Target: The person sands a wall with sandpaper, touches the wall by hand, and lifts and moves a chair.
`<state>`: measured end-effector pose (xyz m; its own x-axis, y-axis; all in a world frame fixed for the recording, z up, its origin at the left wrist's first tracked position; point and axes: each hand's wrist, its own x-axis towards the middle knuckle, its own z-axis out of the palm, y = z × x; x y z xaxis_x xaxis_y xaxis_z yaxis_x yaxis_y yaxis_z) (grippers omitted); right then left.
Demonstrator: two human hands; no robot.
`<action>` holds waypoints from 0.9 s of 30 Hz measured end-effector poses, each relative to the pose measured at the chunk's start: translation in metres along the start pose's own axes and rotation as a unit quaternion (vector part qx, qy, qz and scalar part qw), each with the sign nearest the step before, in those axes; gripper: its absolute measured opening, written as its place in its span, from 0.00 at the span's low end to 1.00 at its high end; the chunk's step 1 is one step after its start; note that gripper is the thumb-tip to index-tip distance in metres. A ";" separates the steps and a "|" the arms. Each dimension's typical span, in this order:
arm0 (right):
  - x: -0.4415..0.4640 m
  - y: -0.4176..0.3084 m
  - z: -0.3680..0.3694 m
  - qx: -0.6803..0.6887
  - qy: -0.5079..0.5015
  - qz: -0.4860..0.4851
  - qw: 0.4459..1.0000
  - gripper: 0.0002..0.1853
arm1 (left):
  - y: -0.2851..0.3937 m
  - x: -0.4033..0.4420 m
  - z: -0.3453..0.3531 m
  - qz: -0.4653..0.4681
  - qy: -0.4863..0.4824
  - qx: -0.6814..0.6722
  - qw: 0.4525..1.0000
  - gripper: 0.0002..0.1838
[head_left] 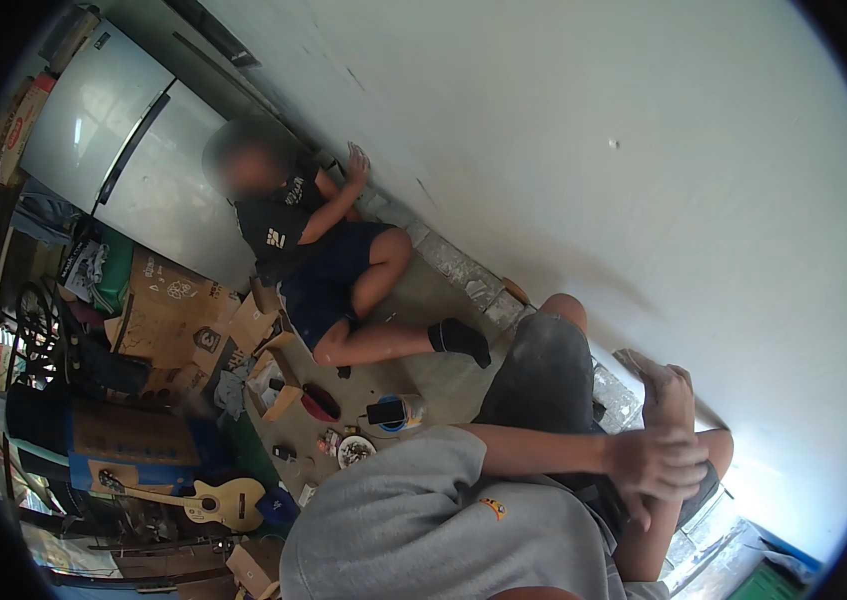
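Observation:
My left hand [658, 465] is wrapped around my right forearm [648, 545], just below the wrist. My right hand [668, 395] is raised close to the white wall [643, 200], above my bent knee. Its fingers look stretched out and bent over to the left, with a pale, dusty look at the tips. Nothing clearly shows in that hand, though its palm is hidden. My grey shirt [413, 520] and dark shorts [541, 375] fill the lower middle of the view.
Another person [313, 230] sits by the wall, one hand raised near it. Behind stands a silver refrigerator [133, 130]. On the floor lie a phone [386, 412], a bowl [354, 452], an open box [271, 385] and a guitar [208, 503]. Rough blocks [453, 260] line the wall's base.

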<state>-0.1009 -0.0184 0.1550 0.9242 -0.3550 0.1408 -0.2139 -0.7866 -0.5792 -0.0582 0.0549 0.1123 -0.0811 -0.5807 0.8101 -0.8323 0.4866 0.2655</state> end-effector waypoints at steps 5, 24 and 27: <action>-0.018 0.005 -0.050 0.085 -0.032 0.128 0.988 0.21 | -0.059 -0.017 -0.049 -0.336 0.065 0.077 0.937 0.10; 0.026 0.027 -0.205 -0.410 0.433 -0.234 0.768 0.24 | -0.084 -0.078 0.002 -0.677 0.065 -0.371 0.633 0.29; 0.017 0.041 -0.237 -0.430 0.593 -0.086 0.675 0.27 | -0.091 -0.088 0.000 -0.664 0.075 -0.408 0.622 0.29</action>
<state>-0.1693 -0.1769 0.3241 0.1647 0.0259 0.9860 -0.7117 -0.6890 0.1369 0.0243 0.0619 0.0163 0.4828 -0.7874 -0.3832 0.4497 -0.1525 0.8800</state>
